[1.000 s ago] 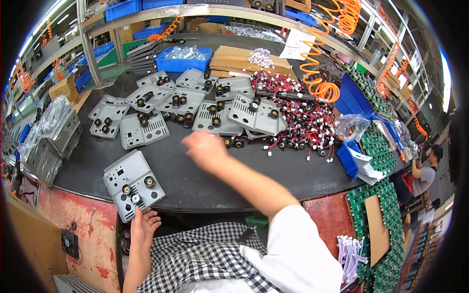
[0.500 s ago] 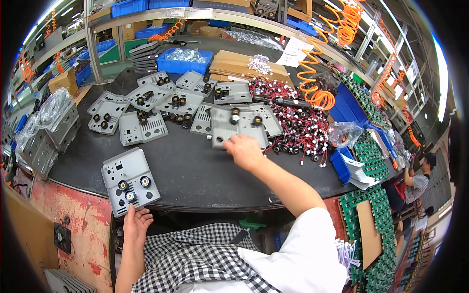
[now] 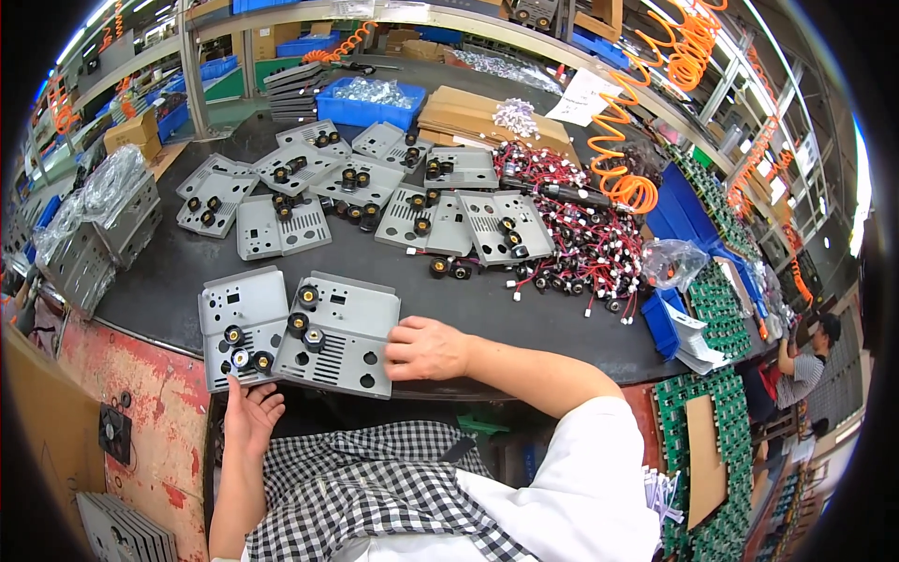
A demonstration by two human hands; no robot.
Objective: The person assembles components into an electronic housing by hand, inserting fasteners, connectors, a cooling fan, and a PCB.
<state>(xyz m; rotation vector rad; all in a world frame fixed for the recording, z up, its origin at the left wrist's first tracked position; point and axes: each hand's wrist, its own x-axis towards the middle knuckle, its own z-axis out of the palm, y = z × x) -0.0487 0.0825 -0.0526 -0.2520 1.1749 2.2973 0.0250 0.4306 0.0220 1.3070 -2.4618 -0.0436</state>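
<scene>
Two slotted, bent grey sheet-metal panels sit at 8–9 o'clock on the black-topped bench [image 3: 445, 307]: L panel [image 3: 245, 309] & R panel [image 3: 349, 328], each w/ 3 round black plastic parts [image 3: 298, 325] facing up, prob. for easy access. R hand [image 3: 426, 348] is clamped on R panel's 3 o'clock edge, prob. keeping it level; L hand's [image 3: 253, 417] thumb touches L panel's 6 o'clock edge, fingers apart. Approx. 9 overlapping spare grey panels [image 3: 382, 180] at 10–11; 1 red-black wire heap [image 3: 581, 253] at 2.
</scene>
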